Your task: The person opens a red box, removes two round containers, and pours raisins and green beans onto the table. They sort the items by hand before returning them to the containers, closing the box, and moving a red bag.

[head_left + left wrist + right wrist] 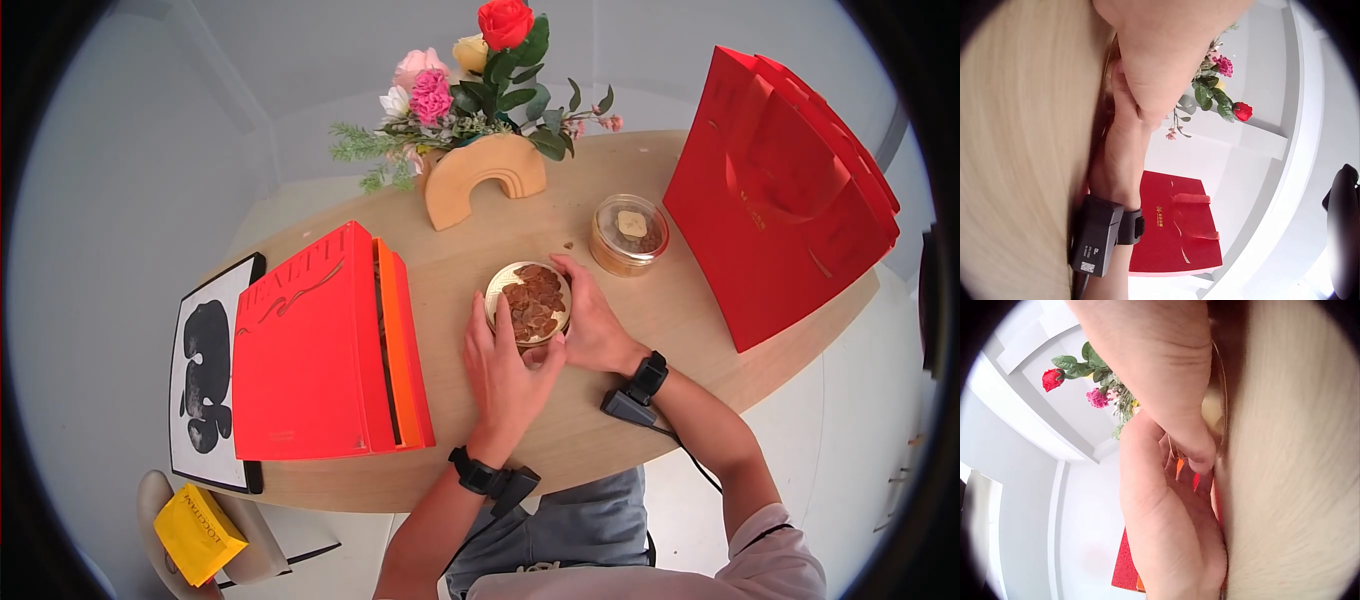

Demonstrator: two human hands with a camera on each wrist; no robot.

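Note:
On the table in the head view stands a round tub (538, 301) with a gold-patterned inside and a heap of brown dried pieces in it. My left hand (507, 372) grips its left and near side, one finger lying up along the rim. Curled round the right side is my right hand (597, 325), its fingertips at the far edge. The two thumbs come close together at the near side. In the right wrist view the tub's clear wall (1213, 409) shows under the right hand (1166, 394). The left wrist view mostly hides the tub behind the left hand (1163, 56).
A lidded round tub (628, 236) stands at the back right, by a tall red paper bag (770, 200). Behind, flowers fill an arched wooden vase (480, 172). To the left, a large red box (310, 360) lies over a framed picture (205, 385). A small crumb (569, 245) lies on the table.

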